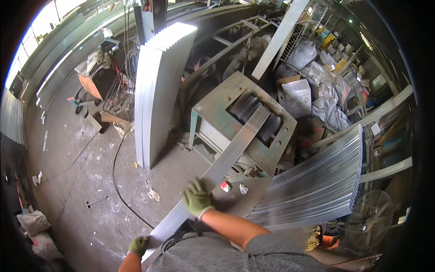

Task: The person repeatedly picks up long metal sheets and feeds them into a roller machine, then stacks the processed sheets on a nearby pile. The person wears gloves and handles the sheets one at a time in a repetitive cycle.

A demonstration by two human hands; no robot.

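A long flat strip of shiny sheet metal [226,158] runs from my waist up into the dark rollers [253,109] of a green rolling machine [217,122]. My left hand [138,245], in a green glove, grips the strip's near end at its left edge. My right hand [196,198], also in a green glove, is closed over the strip farther along, close to the machine. The far end of the strip lies on the rollers.
A stack of curved metal strips [156,90] stands upright left of the machine. A pile of flat strips [317,181] lies at the right, with a floor fan [369,213] beside it. A black cable [118,181] crosses the concrete floor; scrap and sacks [34,224] lie around.
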